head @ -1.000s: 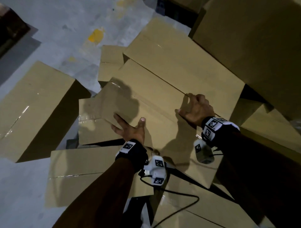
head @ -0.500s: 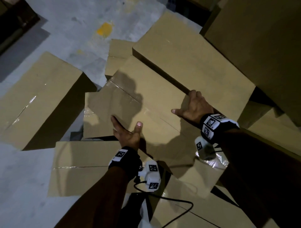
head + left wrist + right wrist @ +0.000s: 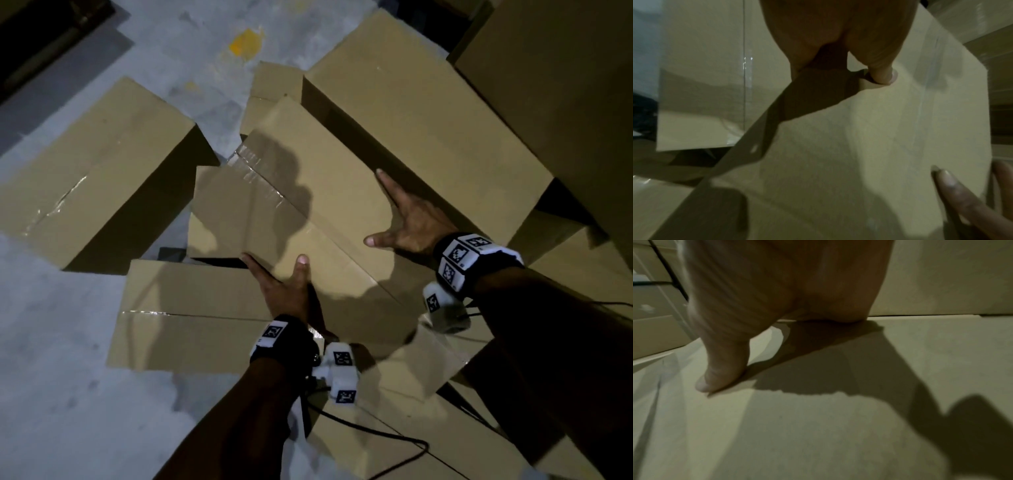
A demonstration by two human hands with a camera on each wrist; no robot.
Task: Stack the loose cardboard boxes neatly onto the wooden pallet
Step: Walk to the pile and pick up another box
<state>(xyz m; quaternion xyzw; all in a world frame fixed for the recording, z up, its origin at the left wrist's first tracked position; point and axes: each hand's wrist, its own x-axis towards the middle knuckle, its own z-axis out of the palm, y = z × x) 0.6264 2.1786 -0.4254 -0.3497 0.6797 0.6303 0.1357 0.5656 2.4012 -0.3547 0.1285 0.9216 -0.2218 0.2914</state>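
Observation:
A long taped cardboard box [image 3: 308, 205] lies tilted across other boxes in the middle of the head view. My left hand [image 3: 279, 274] grips its near long edge, with the thumb on the top face and the fingers down the side. In the left wrist view the thumb [image 3: 882, 75] presses on the box [image 3: 859, 146]. My right hand [image 3: 400, 216] holds the far edge. Its thumb [image 3: 705, 384] is spread on the top face, and its other fingers drop into the gap beside the neighbouring box [image 3: 411, 120]. I cannot make out a pallet.
Loose boxes ring the held one: one at the left [image 3: 96, 171], one in front [image 3: 191, 315], a small one behind [image 3: 274, 82]. A tall stack [image 3: 565, 85] rises at the right. Bare concrete floor [image 3: 51, 377] lies to the left. A black cable [image 3: 376, 435] trails below my wrists.
My left hand slid off the box's top face to its near edge, thumb staying on top. My right hand's thumb and forefinger spread out along the far edge.

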